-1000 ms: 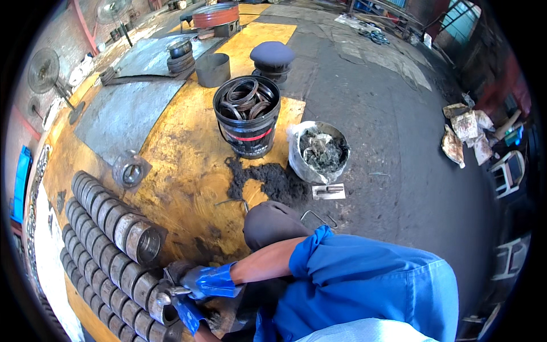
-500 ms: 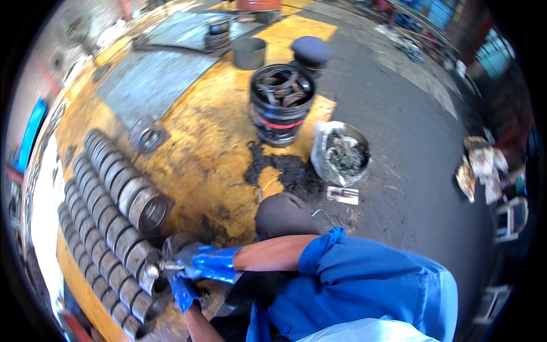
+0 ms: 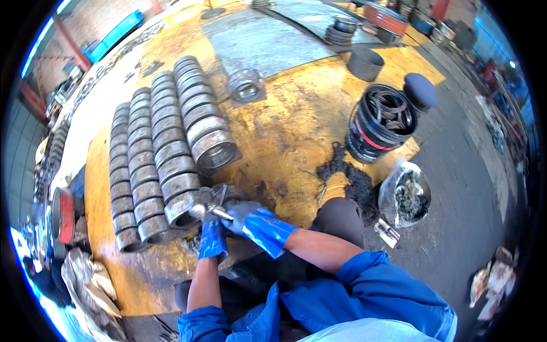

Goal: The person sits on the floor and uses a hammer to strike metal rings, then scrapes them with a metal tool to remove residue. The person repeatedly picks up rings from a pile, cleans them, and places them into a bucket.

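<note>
Both my hands wear grey-and-blue rubber gloves and work close together at the near end of the rows of metal rings. My right hand (image 3: 244, 214) is closed around a shiny metal tool (image 3: 221, 213) with a rounded end. Beside it, my left hand (image 3: 211, 225) is curled in, its fingers partly covered by the tool; what it grips is hidden. A dark metal part (image 3: 227, 194) lies just past the gloves. Several rows of thick grey metal rings (image 3: 174, 165) lie on their sides, end to end. The nearest ring (image 3: 183, 212) almost touches my left hand.
A black bucket (image 3: 370, 134) holds dark rings, and a bag-lined bowl (image 3: 424, 208) holds dark greasy stuff. Between them and me spreads a black smear (image 3: 356, 185). A single ring (image 3: 246, 86) lies beyond the rows. Crumpled sacking (image 3: 94, 285) is at the left.
My view has swung left, so the rows and buckets appear farther right. My hands stay together near the row ends, with the metal tool still at the gloves.
</note>
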A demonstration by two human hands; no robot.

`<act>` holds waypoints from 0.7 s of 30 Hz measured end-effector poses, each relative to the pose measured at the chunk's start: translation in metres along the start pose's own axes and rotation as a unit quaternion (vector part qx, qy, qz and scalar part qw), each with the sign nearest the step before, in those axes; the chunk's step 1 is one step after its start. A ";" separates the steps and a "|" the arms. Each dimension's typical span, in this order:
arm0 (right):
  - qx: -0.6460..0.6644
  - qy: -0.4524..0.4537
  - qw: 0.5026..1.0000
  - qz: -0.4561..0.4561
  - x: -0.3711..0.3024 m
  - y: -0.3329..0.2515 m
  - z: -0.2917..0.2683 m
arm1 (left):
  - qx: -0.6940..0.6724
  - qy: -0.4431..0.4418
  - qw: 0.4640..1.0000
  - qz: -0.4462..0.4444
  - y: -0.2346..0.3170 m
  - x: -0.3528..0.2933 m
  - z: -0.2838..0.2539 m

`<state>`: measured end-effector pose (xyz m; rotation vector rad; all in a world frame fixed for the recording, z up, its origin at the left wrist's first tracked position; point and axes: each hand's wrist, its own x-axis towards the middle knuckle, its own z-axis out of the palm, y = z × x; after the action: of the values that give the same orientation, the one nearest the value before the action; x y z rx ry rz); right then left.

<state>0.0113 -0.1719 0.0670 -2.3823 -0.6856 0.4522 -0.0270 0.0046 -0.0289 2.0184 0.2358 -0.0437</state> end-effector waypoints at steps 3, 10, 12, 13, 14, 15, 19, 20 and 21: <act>-0.012 -0.132 0.990 0.041 -0.006 0.007 -0.021 | 0.008 0.013 1.000 0.004 0.003 0.001 0.003; -0.016 -0.032 0.999 0.035 -0.006 -0.018 -0.024 | 0.085 0.049 0.995 0.038 0.002 0.022 0.003; 0.009 0.012 1.000 -0.018 -0.005 -0.010 -0.015 | 0.095 0.053 0.993 0.042 0.004 0.025 0.004; 0.007 -0.005 1.000 -0.007 -0.001 -0.002 -0.006 | 0.098 0.053 0.993 0.044 0.006 0.026 0.005; 0.005 -0.022 1.000 0.004 0.004 0.008 0.004 | 0.102 0.054 0.992 0.044 0.007 0.026 0.005; 0.014 -0.085 0.996 0.027 0.007 0.013 0.002 | 0.104 0.055 0.992 0.044 0.007 0.026 0.006; 0.151 -0.077 0.985 0.042 0.001 0.013 0.006 | 0.115 0.055 0.991 0.042 0.007 0.023 0.012; 0.151 -0.078 0.985 0.037 0.001 0.006 0.002 | 0.118 0.055 0.990 0.044 0.007 0.027 0.009; 0.226 -0.102 0.965 0.082 -0.002 -0.009 -0.006 | 0.122 0.060 0.990 0.041 0.004 0.027 0.006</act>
<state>0.0095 -0.1696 0.0773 -1.9793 -0.4147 0.8379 0.0003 0.0010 -0.0315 2.2766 0.2315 0.1050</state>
